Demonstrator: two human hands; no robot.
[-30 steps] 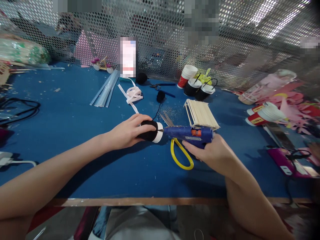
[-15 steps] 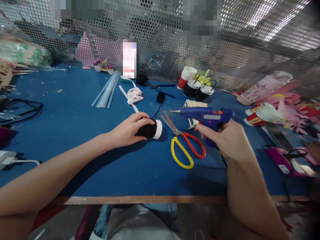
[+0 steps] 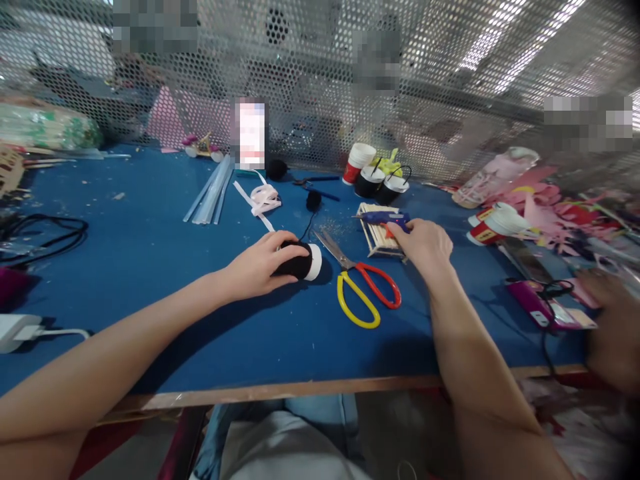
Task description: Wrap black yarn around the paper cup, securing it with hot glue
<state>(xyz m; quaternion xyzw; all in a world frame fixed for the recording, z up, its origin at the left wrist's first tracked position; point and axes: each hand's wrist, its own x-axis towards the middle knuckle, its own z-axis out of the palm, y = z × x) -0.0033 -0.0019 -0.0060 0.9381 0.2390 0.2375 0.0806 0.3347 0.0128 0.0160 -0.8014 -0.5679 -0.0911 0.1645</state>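
My left hand [image 3: 257, 267] grips a black-wrapped paper cup [image 3: 303, 261] lying on its side on the blue table [image 3: 150, 240], its white rim facing right. My right hand [image 3: 423, 243] holds a blue glue gun [image 3: 383, 217] over a stack of wooden sticks [image 3: 377, 233] farther back, nozzle pointing left. Scissors [image 3: 363, 283] with one yellow and one red handle lie between the two hands.
Clear glue sticks [image 3: 210, 190], pink ribbon [image 3: 265, 198] and black pompoms lie toward the back. Cups [image 3: 373, 177] stand by the perforated metal screen. Pink paper pieces and more cups [image 3: 493, 223] crowd the right. Another person's hand [image 3: 613, 327] is at the right edge. Cables lie at left.
My right hand carried the glue gun away from the cup, up and back to the right, and lowered it onto the stick stack. My left hand kept hold of the cup.
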